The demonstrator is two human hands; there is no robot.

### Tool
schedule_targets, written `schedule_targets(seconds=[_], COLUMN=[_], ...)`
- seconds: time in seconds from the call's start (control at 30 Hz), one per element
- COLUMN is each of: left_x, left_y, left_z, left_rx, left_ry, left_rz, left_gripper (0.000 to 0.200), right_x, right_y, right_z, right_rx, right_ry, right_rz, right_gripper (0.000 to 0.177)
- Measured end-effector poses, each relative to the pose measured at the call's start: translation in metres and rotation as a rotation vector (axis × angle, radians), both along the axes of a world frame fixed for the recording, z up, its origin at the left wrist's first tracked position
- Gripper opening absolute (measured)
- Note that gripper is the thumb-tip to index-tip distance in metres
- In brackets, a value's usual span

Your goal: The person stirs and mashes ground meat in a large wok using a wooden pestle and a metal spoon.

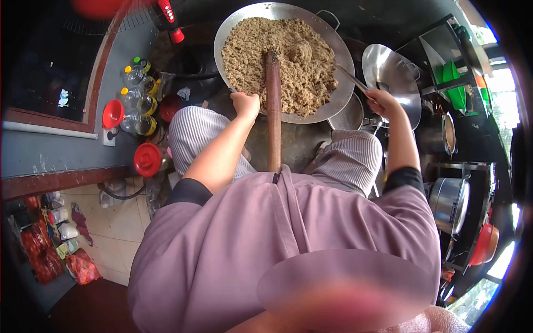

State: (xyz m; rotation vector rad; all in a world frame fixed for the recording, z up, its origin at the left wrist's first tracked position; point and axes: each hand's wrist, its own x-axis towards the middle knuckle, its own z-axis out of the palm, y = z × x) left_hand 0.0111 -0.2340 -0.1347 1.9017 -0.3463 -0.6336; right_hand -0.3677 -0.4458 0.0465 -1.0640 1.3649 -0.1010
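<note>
A large metal wok [342,53] full of brown, crumbly food [244,50] stands in front of my knees. My left hand [245,104] is closed at the wok's near left rim, on what looks like its handle. In my right hand [386,104] is a long-handled cooking utensil [351,75]; it reaches over the wok's right rim, and the food hides its head. A thick wooden pole [273,111] slopes from the food back to my lap, with neither hand on it.
Right of the wok are an empty metal wok [388,61] and a smaller pan [348,115]. A rack with a pot [448,202] stands farther right. Several bottles [133,100], a red funnel [113,114] and a red-lidded jar [149,159] line the left wall.
</note>
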Motion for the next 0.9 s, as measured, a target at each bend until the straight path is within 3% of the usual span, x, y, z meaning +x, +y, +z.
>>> schedule_targets(seconds=[0.1, 0.2, 0.27, 0.33, 0.43, 0.5, 0.53, 0.7, 0.73, 0.83, 0.9], left_x=[0.002, 0.001, 0.001, 0.001, 0.001, 0.001, 0.001, -0.002, -0.002, -0.002, -0.001], left_y=[-0.002, 0.0, 0.0, 0.005, 0.001, 0.0, 0.0, 0.001, 0.0, 0.0, -0.001], left_z=[-0.004, -0.006, -0.01, 0.007, -0.004, -0.01, -0.01, -0.01, -0.014, -0.014, -0.015], left_rx=[0.019, 0.008, -0.007, 0.006, -0.037, -0.059, -0.058, -0.084, -0.076, -0.028, 0.0], left_ry=[-0.041, -0.072, -0.06, 0.038, 0.046, 0.026, 0.029, 0.04, 0.036, 0.011, 0.007], left_rz=[-0.017, -0.021, -0.027, -0.046, -0.032, -0.019, -0.015, -0.004, -0.005, -0.011, -0.023], left_gripper=[0.04, 0.04, 0.039, 0.042, 0.04, 0.038, 0.038, 0.038, 0.038, 0.038, 0.038], right_x=[0.067, 0.107, 0.115, 0.12, 0.115, 0.096, 0.093, 0.059, 0.061, 0.087, 0.118], right_y=[-0.014, 0.001, 0.018, 0.049, 0.104, 0.104, 0.104, 0.022, -0.002, -0.054, -0.075], right_z=[-0.023, -0.03, -0.032, -0.017, 0.035, 0.044, 0.061, 0.044, 0.04, 0.027, 0.017], right_rx=[-0.022, -0.207, -0.41, -0.558, -0.705, -0.982, -0.737, -0.509, -0.373, -0.289, -0.318], right_ry=[-0.037, -0.011, 0.181, 0.38, 0.484, 0.444, 0.446, 0.327, 0.287, 0.2, 0.14], right_rz=[-0.084, 0.068, 0.264, 0.371, 0.407, 0.541, 0.441, 0.229, 0.132, 0.002, 0.209], right_gripper=[0.018, 0.014, 0.029, 0.047, 0.046, 0.049, 0.05, 0.036, 0.028, 0.024, 0.025])
